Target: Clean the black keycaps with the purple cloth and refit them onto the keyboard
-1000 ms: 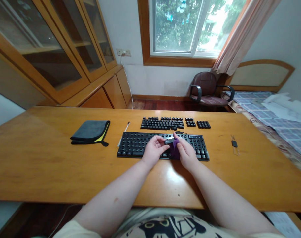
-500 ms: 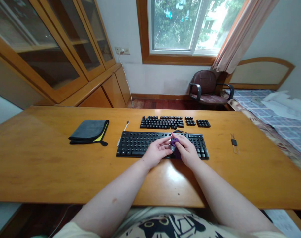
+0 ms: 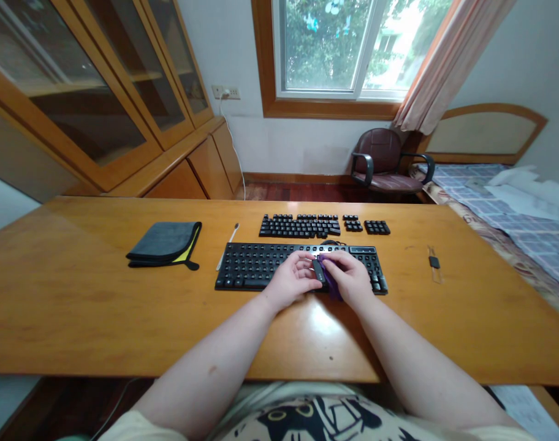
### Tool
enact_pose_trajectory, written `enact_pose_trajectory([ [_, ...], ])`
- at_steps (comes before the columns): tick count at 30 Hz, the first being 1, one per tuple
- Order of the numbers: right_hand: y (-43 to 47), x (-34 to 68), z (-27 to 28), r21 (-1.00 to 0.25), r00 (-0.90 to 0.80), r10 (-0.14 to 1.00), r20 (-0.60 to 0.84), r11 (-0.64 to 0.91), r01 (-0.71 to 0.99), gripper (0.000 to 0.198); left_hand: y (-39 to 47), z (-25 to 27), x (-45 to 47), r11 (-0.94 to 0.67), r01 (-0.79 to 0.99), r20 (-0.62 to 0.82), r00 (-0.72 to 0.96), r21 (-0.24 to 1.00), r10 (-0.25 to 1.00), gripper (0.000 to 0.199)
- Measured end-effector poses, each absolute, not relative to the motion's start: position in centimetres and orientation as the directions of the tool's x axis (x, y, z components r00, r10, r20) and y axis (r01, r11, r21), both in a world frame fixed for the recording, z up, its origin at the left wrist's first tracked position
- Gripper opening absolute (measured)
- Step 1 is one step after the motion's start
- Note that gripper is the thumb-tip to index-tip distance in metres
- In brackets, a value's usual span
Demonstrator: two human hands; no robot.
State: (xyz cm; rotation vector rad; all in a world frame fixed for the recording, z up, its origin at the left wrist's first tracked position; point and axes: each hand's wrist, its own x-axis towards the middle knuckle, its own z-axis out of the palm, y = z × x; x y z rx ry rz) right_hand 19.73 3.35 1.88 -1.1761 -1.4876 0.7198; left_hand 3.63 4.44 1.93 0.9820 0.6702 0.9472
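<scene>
Nearest me, my forearms (image 3: 236, 337) come in over the front of the desk (image 3: 100, 324) from seven and five o'clock; my left hand (image 3: 289, 277) pinches a long dark key piece (image 3: 319, 271) between thumb and fingers, and my right hand (image 3: 353, 280) grips a bunched purple cloth (image 3: 334, 290) against the piece's right side; both are over the black keyboard (image 3: 247, 265), right of its middle, though I cannot tell whether my knuckles touch it; to rub well here, I judge, the left pinch should be firm but take only the piece's ends (bare fingertips on a wiped face would smudge it again), while the right thumb presses a fold of cloth along its length; turning it one face at a time seems wiser than scrubbing; a slip would likely drop it onto the keyboard, so a low, steady hold looks safest. Out at three o'clock, well apart from the keyboard, lies a small wire tool (image 3: 434, 263) with a dark middle; toward ten, just beside the keyboard's end, is a white stick (image 3: 227, 248) with a dark tip, and farther out a folded grey cloth (image 3: 164, 240); beyond the keyboard, from eleven to two, loose black keys (image 3: 302, 228) lie in groups; farthest, a chair (image 3: 381, 153) stands at one o'clock and the window (image 3: 323, 49) at twelve.
</scene>
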Motion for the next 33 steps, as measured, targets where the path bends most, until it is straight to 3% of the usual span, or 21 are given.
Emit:
enact_pose_trajectory([
  [6, 3.17, 20.19, 2.40, -0.829, -0.226, 0.878, 0.422, 0.474, 0.296, 0.035, 4.61, 1.86, 3.53, 0.197, -0.332, -0.074, 0.348, 0.922, 0.934, 0.051],
  [9, 3.22, 20.35, 2.41, -0.789, -0.285, 0.852, 0.439, 0.517, 0.331, 0.050, 4.61, 1.81, 3.46, 0.177, -0.336, -0.074, 0.298, 0.925, 0.952, 0.048],
  [14, 3.30, 20.41, 2.32, -0.768, -0.357, 0.821, 0.446, 0.556, 0.319, 0.058, 4.41, 1.62, 3.61, 0.151, -0.332, -0.061, 0.266, 0.931, 0.962, 0.049],
  [22, 3.08, 20.08, 2.36, -0.770, -0.225, 0.857, 0.463, 0.515, 0.376, 0.034, 4.74, 1.68, 3.54, 0.105, -0.297, -0.056, 0.171, 0.949, 0.984, 0.036],
  [33, 2.70, 19.49, 1.82, -0.799, -0.019, 0.867, 0.497, 0.467, 0.379, 0.025, 4.54, 1.98, 3.82, 0.034, -0.274, -0.008, 0.095, 0.961, 0.995, 0.032],
])
